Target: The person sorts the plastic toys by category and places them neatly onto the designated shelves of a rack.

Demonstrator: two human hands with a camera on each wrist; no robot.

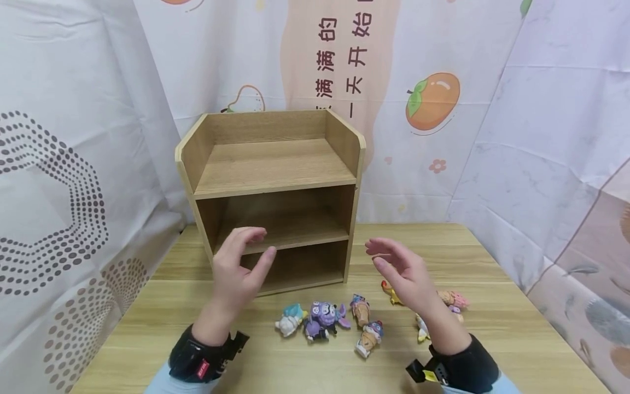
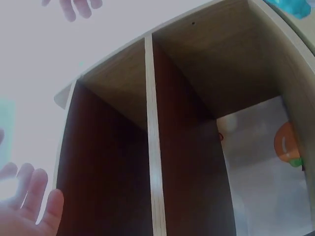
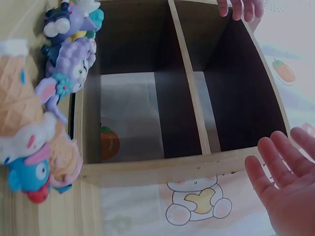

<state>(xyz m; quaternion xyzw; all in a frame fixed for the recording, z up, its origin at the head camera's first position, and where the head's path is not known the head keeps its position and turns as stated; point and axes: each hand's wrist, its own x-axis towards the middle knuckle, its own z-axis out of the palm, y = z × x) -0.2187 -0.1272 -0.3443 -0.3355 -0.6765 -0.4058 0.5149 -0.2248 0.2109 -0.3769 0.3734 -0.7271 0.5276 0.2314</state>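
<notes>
In the head view, my left hand [image 1: 238, 273] is raised in front of a small wooden shelf [image 1: 275, 164], its fingers loosely bent and holding nothing. My right hand [image 1: 406, 271] hovers to the right of the shelf, also with relaxed fingers and nothing in it. Both palms face inward with a wide gap between them. Below and between the hands, on the table, lie a white-and-teal figurine [image 1: 290, 320], a purple figurine [image 1: 325, 314] and two ice-cream-cone figurines, one upper [image 1: 361, 311], one lower [image 1: 370, 338]. A yellow figurine [image 1: 392, 294] is partly behind my right hand.
Further right lie a pink-topped cone figurine [image 1: 453, 299] and a white-and-yellow figurine [image 1: 422, 328], partly hidden by my forearm. The shelf has a raised-edge top and two open compartments below, standing on a wooden table [image 1: 162, 323]. Printed cloth [image 1: 408, 164] hangs behind.
</notes>
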